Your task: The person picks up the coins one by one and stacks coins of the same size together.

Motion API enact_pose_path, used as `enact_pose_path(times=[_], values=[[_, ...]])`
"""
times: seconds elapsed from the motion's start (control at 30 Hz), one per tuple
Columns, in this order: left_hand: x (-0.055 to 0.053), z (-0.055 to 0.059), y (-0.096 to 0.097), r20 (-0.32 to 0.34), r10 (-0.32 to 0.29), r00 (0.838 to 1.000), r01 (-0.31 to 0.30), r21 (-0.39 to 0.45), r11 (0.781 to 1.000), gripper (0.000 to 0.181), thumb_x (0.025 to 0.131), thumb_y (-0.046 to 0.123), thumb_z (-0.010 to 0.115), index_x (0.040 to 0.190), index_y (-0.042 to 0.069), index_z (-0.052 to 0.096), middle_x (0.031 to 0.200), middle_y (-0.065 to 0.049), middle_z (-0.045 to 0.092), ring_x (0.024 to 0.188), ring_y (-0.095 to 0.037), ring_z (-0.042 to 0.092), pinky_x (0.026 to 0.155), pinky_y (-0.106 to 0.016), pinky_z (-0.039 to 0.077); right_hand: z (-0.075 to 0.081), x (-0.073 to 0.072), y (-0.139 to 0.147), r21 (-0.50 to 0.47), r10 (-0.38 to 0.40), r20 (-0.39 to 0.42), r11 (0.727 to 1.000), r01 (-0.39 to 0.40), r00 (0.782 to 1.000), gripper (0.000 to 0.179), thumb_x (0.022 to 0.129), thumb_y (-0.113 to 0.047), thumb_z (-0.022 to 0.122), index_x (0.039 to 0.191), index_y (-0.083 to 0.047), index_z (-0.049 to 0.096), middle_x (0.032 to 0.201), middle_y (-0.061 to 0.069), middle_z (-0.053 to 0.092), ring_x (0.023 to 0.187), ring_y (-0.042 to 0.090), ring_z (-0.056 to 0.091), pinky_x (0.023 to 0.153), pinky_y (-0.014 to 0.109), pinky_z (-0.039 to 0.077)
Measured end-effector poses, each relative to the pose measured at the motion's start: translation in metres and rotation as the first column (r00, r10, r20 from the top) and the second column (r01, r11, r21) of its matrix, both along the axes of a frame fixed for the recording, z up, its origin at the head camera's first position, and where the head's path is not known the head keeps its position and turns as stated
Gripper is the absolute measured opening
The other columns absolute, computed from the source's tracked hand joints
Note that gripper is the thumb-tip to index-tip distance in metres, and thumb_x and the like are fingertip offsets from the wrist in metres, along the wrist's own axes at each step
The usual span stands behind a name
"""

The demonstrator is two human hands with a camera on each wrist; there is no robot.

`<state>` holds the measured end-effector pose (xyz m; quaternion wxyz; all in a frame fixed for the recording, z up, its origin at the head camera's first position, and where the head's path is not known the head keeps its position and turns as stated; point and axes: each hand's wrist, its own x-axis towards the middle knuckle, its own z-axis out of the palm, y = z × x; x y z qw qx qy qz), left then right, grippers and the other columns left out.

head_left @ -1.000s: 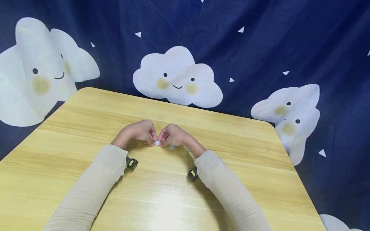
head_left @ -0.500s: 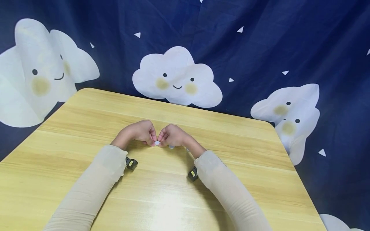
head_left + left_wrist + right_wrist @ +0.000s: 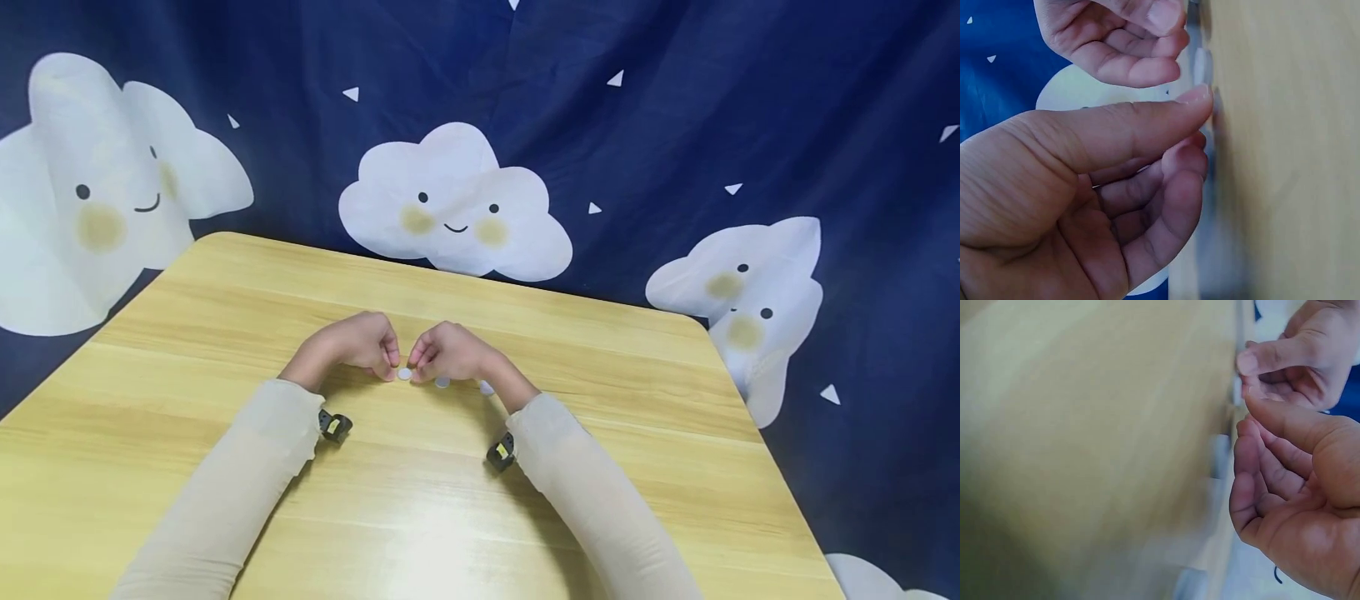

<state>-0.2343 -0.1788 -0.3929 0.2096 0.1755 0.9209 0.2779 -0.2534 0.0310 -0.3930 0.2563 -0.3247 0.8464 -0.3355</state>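
A small white disc [image 3: 405, 374] lies on the wooden table [image 3: 420, 467] between my two hands. My left hand [image 3: 358, 343] is just left of it, fingers loosely bent and thumb tip near the disc [image 3: 1202, 65] in the left wrist view. My right hand [image 3: 448, 350] is at the other side, its thumb and forefinger slightly parted right by the disc's edge. Neither hand grips anything. A second white disc [image 3: 442, 382] lies below the right hand, and a third disc [image 3: 487, 388] shows partly beside the right wrist. In the right wrist view the nearest disc [image 3: 1191, 584] is blurred.
Black wrist cameras, a left one [image 3: 335, 426] and a right one [image 3: 500, 452], hang below the sleeve cuffs close over the table. Behind the table's far edge hangs a dark blue curtain [image 3: 300, 167] with white smiling clouds.
My left fingers have drawn back left from the first disc, which now lies apart from them. The right hand has barely moved. More of the third disc shows. The head view has shifted slightly.
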Motion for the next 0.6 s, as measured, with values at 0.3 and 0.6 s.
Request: enact_pose_path(times=[0.3, 0.6], values=[[0.006, 0.005, -0.008, -0.099, 0.029, 0.995, -0.028, 0.018, 0.999, 0.006, 0.092, 0.016, 0.074, 0.089, 0.010, 0.076, 0.077, -0.001, 0.068, 0.072, -0.016, 0.059, 0.074, -0.035, 0.049, 0.023, 0.005, 0.023, -0.021, -0.045, -0.162, 0.999, 0.042, 0.986, 0.012, 0.096, -0.016, 0.074, 0.103, -0.006, 0.073, 0.093, 0.001, 0.074, 0.083, 0.011, 0.067, 0.077, 0.024, 0.053], [0.019, 0.006, -0.019, -0.258, 0.088, 0.962, -0.086, 0.018, 0.996, 0.014, 0.100, 0.017, 0.066, 0.104, 0.005, 0.072, 0.096, -0.007, 0.070, 0.089, -0.025, 0.061, 0.084, -0.045, 0.050, 0.029, 0.016, 0.059, -0.024, -0.181, -0.349, 0.983, 0.184, 0.920, 0.020, 0.098, -0.018, 0.070, 0.110, -0.002, 0.072, 0.101, 0.004, 0.074, 0.092, 0.018, 0.066, 0.086, 0.035, 0.054]])
